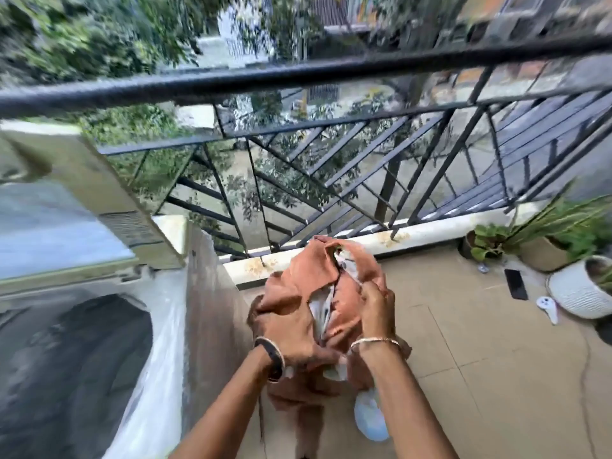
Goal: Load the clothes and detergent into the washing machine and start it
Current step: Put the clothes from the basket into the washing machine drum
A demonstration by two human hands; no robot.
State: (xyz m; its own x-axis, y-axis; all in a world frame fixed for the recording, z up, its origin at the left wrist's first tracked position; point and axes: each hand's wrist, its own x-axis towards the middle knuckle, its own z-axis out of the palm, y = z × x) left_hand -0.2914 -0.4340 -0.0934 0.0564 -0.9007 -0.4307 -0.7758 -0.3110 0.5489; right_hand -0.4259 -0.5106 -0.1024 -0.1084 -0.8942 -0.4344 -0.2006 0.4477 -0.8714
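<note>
Our forearms come up from the bottom edge & meet just right of the washing machine (159, 342). The left hand (291, 339), dark band at the wrist, has its fingers curled into a rust-orange clothes bundle (298, 286) and grips it. The right hand (376, 309), w/ a thin bangle, clutches the same bundle from the far side, fingers bent round the fabric. White cloth (319, 309) shows through the folds btwn the two hands. We hold the bundle in the air over the tiled floor, outside the washer, near its right wall and about level w/ its top.

The washer's lid (49, 233) stands raised and the dark drum (73, 359) lies open to view; frame is motion-blurred there. The machine's right wall & rim sit btwn bundle and drum.

Under the bundle, right of the washer, hangs a pale blue-white item (371, 419); can't tell what it is. Behind the washer runs a black metal railing (298, 74). Well right of the washer on the floor: potted plants (486, 243), a white ribbed pot (576, 293), a black phone (516, 283), and a white handheld gadget (548, 308).
</note>
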